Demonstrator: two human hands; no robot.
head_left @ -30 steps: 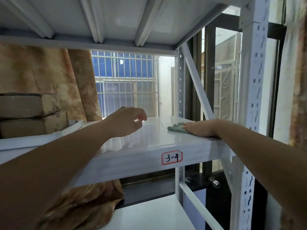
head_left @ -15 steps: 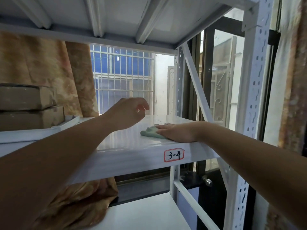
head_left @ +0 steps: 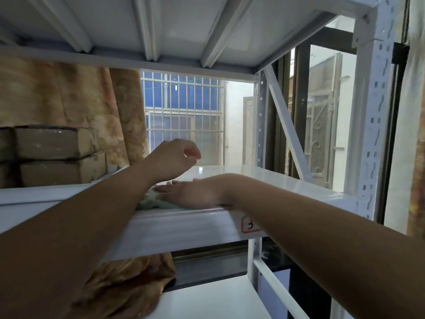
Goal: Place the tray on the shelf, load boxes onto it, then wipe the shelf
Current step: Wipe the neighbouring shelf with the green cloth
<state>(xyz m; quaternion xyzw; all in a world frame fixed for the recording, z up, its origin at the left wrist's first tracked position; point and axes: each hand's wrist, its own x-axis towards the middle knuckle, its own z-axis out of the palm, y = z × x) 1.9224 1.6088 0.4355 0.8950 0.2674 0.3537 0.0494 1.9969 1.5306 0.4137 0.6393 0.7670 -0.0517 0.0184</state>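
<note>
Cloth: one pale green crumpled cloth [head_left: 150,201], on the white metal shelf [head_left: 264,178] close to its front edge. What shows of it runs left-right along that edge; the rest is hidden by the hand and forearm.
Right hand [head_left: 190,192]: flat on the cloth, fingers straight, pointing left, pressing, not gripping.
Left hand [head_left: 170,157]: above the shelf, fingers loosely curled, holding nothing.
Boxes: two brown cardboard boxes [head_left: 53,141] plainly seen, stacked flat, long sides left-right; more at the frame's left, can't tell.
They sit on one white tray [head_left: 46,192] at the shelf's left end, well apart from the cloth.
One red-bordered label [head_left: 249,224] on the shelf front, half covered by the right forearm.
Brown patterned curtain [head_left: 69,100] behind.
</note>
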